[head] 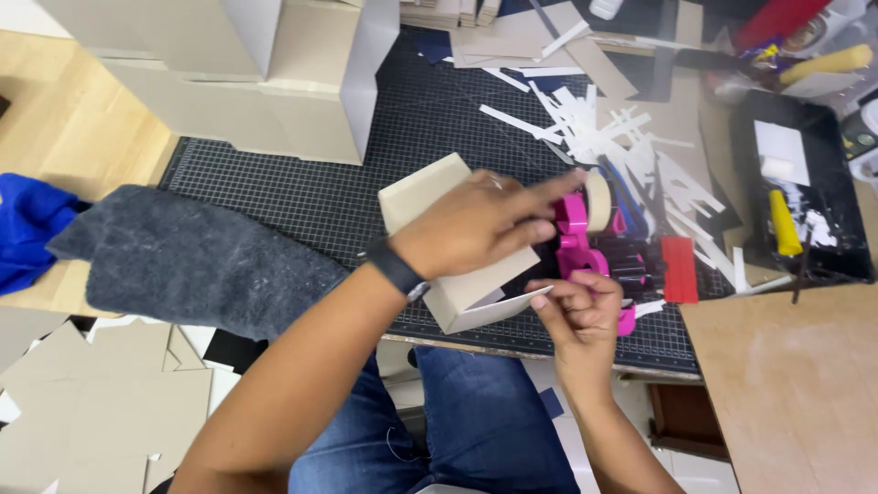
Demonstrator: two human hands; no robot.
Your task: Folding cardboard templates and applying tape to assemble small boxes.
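My left hand [480, 222] lies flat on top of a small beige cardboard box [430, 197] that rests on the dark cutting mat [302, 197], its fingers stretched toward a pink tape dispenser [574, 240] with a roll of pale tape [598, 201]. A dark watch band circles the left wrist. My right hand [581, 311] is at the box's near right corner, its fingertips pinching a white strip or flap [512, 305] at the box's lower edge. The dispenser stands just right of the box, partly behind both hands.
A grey felt cloth [192, 261] and blue fabric [27, 229] lie at left. Larger cardboard boxes [274, 82] stand at back left. White paper strips [622, 146] litter the mat at right, beside a black tray [805, 192]. A brown board [786, 393] sits at lower right.
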